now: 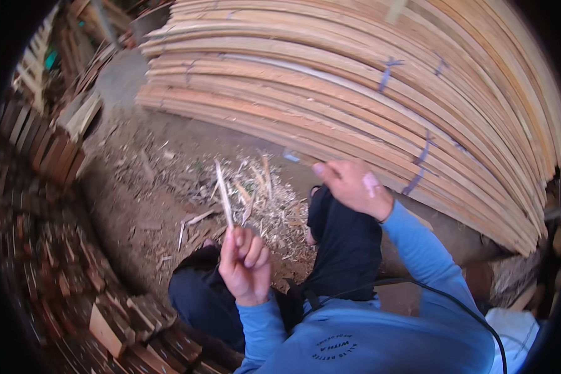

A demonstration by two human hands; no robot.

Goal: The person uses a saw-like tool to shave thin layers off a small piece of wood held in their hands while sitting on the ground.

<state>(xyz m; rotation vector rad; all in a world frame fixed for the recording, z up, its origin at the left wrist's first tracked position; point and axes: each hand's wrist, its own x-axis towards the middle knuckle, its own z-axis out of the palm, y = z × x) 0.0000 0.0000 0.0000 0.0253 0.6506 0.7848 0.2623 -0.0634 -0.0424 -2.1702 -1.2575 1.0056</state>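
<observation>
L hand (246, 258) has fingers closed on the lower end of the stick (224, 192), before the shavings (283, 209); R hand (356, 187) fingers: can't tell. Stick's prob. light, stiff, snappable; best held nr base.

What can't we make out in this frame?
All head view:
Lower end of the stick: hidden by the left hand.
Whether the right hand holds anything: its own back hides the palm.
Far part of the plank stack: cut off by the top edge.

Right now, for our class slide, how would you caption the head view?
A left hand holds a thin pale strip above scattered wood shavings, near stacked planks.
</observation>
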